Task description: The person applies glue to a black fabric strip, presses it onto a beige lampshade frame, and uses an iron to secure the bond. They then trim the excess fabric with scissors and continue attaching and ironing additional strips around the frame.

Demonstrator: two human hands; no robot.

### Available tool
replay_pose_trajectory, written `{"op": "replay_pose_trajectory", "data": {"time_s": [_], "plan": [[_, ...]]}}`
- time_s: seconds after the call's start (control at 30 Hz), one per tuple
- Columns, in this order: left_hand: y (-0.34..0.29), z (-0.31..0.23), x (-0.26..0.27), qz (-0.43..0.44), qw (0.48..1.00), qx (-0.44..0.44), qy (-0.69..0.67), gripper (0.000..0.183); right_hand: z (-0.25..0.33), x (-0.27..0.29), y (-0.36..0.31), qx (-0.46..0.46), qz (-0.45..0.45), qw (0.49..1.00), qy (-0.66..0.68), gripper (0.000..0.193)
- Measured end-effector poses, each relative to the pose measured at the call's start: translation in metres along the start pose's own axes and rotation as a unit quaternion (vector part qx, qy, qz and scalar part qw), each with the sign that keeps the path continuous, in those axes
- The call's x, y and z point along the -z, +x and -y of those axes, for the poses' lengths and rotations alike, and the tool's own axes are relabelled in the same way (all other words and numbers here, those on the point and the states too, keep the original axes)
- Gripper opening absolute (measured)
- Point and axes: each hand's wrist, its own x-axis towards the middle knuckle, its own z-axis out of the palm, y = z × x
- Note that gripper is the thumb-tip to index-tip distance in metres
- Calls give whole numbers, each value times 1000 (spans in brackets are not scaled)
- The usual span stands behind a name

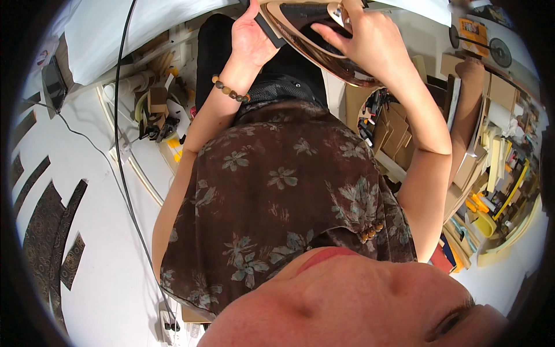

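Note:
At the top edge, my left hand (253,41) has its palm turned up and its thumb stretched along the edge of a dark flat block (270,30). Its other fingers are partly cut off by the picture's edge. A glossy brown object (300,26) with a curved, coppery rim lies between my hands, partly out of view; its kind I cannot make out. My right hand (373,40) is bent over it, thumb reaching across the dark shiny face. Its fingers curl near a round silvery part (338,13) on that object.
A pale sheet-covered surface (95,43) spreads along the top. To the left hangs a black cable (118,127), and dark patterned strips (43,222) lie on the white floor. Cardboard pieces (396,130) and a cluttered shelf (491,173) of tools stand at the right.

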Motion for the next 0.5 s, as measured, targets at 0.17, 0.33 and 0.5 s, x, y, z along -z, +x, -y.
{"op": "replay_pose_trajectory", "data": {"time_s": [0.17, 0.33, 0.5], "plan": [[3, 2, -18, -3, 1000, -13, 21, 63, -13, 10, 13, 24, -38, 998, 51, 41], [8, -4, -8, 20, 1000, 4, -23, 64, -33, 8, -34, 23, -74, 994, 72, 44], [7, -3, -5, -36, 999, -7, -5, 64, -25, 4, -73, 83, -47, 994, 50, 43]]}}
